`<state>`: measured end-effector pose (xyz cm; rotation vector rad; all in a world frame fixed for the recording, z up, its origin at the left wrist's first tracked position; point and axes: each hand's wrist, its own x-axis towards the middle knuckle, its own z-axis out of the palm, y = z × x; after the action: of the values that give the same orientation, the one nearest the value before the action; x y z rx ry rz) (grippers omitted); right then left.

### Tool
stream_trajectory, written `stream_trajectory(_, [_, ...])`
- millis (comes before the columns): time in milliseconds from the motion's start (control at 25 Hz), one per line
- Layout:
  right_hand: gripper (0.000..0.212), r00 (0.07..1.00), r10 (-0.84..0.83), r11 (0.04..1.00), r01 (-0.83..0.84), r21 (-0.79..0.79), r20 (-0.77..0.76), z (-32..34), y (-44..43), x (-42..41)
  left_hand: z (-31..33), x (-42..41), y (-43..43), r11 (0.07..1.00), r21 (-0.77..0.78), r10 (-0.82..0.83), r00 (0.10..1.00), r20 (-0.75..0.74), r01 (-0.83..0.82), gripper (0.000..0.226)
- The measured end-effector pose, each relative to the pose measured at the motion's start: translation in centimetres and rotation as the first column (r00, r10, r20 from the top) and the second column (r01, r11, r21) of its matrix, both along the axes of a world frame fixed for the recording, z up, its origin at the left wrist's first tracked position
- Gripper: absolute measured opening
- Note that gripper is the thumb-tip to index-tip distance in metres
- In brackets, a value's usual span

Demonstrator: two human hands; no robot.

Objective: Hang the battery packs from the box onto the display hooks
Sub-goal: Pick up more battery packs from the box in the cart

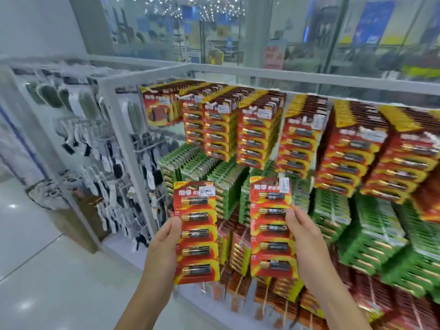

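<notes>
My left hand [164,244] grips the left edge of a red battery pack [196,232], a tall strip card with several batteries and a price sticker at its top. My right hand [301,232] holds a second, matching red battery pack [270,225] by its right edge. Both packs are upright, side by side, in front of the display rack [262,75]. Its hooks carry full rows of red battery packs [257,129] on top and green battery packs [371,225] below. The hooks themselves are mostly hidden by the hanging stock. No box is in view.
More red packs [240,248] hang low behind my hands. To the left, a white rack [78,129] holds brushes and socks. Pale tiled floor [47,270] lies at lower left. A glass wall [190,32] stands behind the display.
</notes>
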<state>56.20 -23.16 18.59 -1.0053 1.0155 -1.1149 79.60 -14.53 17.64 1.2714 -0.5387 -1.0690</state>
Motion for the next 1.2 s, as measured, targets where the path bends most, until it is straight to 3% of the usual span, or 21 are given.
stream_trajectory(280, [0.011, 0.999, -0.027, 0.995, 0.023, 0.099, 0.040, 0.2, -5.6, 7.6, -0.5, 7.6, -6.9, 1.000, -0.008, 0.025, 0.997, -0.072, -0.026, 0.035])
stream_trajectory(520, [0.093, 0.983, -0.133, 0.978, 0.110, 0.175, 0.125, -1.6, -7.1, 10.6, -0.2, 10.8, -12.3, 0.999, -0.006, -0.044, 0.994, -0.104, 0.043, 0.035])
stream_trajectory(640, [0.070, 0.966, -0.233, 0.956, 0.207, 0.207, 0.110, -0.5, -6.9, 12.0, 2.2, 12.5, -14.6, 0.992, -0.055, -0.116, 0.992, -0.056, 0.113, 0.035])
stream_trajectory(880, [0.051, 0.935, -0.320, 0.934, 0.283, 0.218, 0.156, 0.8, -7.1, 13.8, 7.6, 16.1, -19.6, 0.956, -0.195, -0.199, 0.974, 0.113, 0.218, 0.040])
stream_trajectory(1040, [0.061, 0.928, -0.347, 0.924, 0.314, 0.218, 0.138, 0.7, -7.0, 14.8, 8.2, 17.4, -21.4, 0.942, -0.220, -0.230, 0.966, 0.121, 0.252, 0.035])
stream_trajectory(1200, [0.028, 0.915, -0.379, 0.916, 0.349, 0.197, 0.138, 1.2, -6.8, 15.9, 7.5, 18.0, -22.7, 0.941, -0.188, -0.259, 0.957, 0.130, 0.281, 0.038])
